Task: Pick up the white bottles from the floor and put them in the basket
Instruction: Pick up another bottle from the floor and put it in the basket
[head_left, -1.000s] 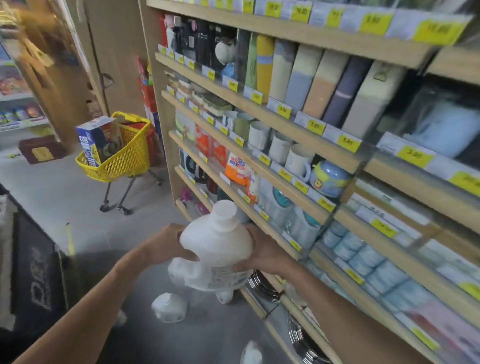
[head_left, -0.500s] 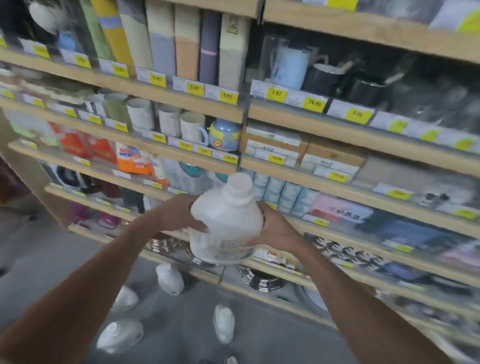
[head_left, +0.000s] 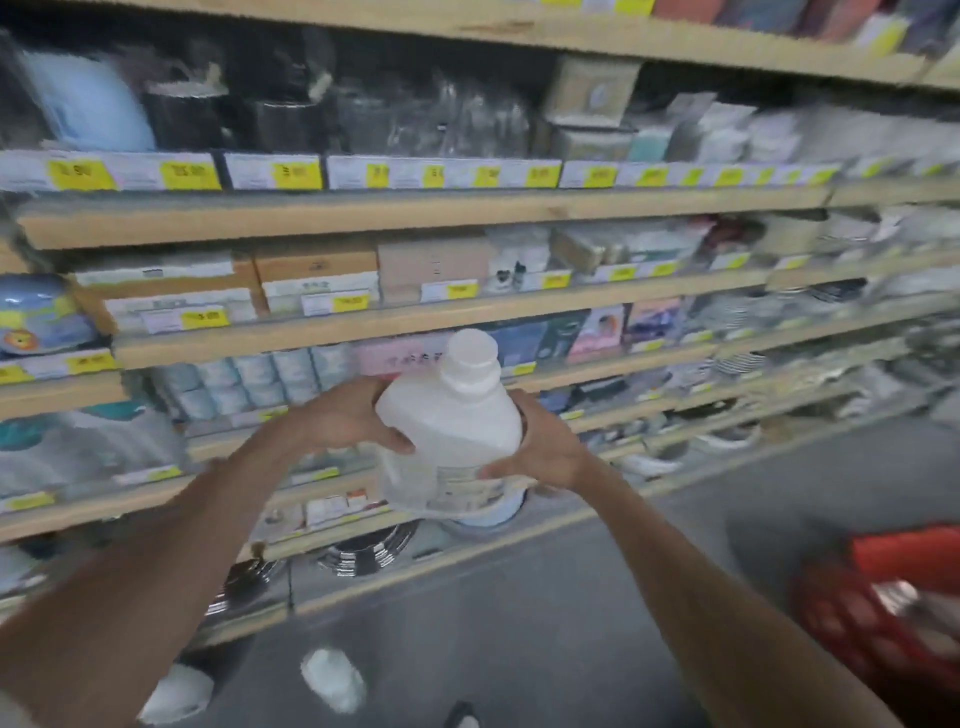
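Head view — white bottle (head_left: 452, 421) clasped between left grip (head_left: 348, 415) and right grip (head_left: 545, 449).

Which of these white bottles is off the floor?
The capped bottle, held upright between the left hand and right hand before the shelves. The middle floor bottle and the left floor bottle lie down on the floor.

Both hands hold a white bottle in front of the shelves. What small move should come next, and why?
Probably swing the white bottle right and down toward the red basket. The left hand and right hand grip its sides, upright, away from the basket, which stands low at the right edge.
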